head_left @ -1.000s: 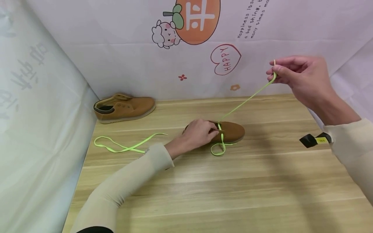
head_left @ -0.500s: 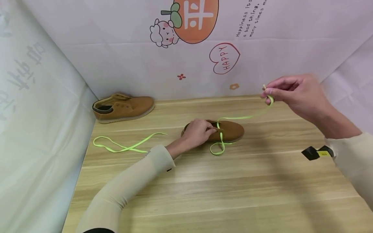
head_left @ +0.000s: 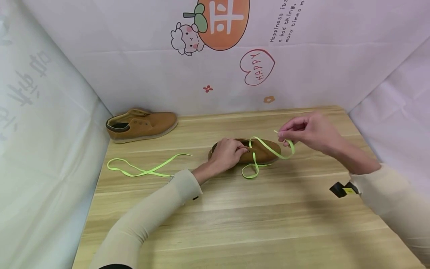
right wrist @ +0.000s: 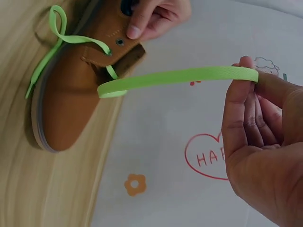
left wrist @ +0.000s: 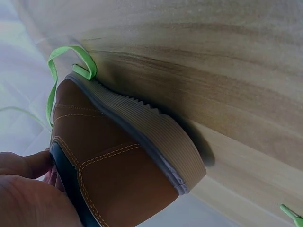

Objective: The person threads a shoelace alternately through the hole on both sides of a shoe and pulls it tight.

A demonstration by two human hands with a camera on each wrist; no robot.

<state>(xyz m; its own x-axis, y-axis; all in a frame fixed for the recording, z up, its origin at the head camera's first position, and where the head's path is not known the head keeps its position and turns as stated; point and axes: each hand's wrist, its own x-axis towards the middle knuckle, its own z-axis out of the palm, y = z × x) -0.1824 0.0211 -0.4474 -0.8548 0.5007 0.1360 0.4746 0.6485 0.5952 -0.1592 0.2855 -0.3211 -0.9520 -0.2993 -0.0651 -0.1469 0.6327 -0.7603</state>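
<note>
A brown shoe (head_left: 265, 149) stands on the wooden table, toe to the right, with a neon green shoelace (right wrist: 175, 78) threaded through its front eyelets. My left hand (head_left: 226, 153) is at the shoe's opening and pinches the near eyelet flap between thumb and finger, as the right wrist view shows. Right of the toe, my right hand (head_left: 307, 132) pinches the lace near one end, its tip poking out past the fingers. From there the lace sags in a loop over the toe. The lace's other end lies curled on the table in front of the shoe.
A second brown shoe (head_left: 144, 125), its eyelets unlaced, stands at the back left by the wall. A loose green shoelace (head_left: 144, 172) lies looped on the table (head_left: 235, 224), left of my left hand. White printed cloth (head_left: 151, 74) walls in the back and sides.
My right hand has come down and left toward the shoe, still pinching the lace. The lace has gone from taut to slack. My left hand stays at the flap.
</note>
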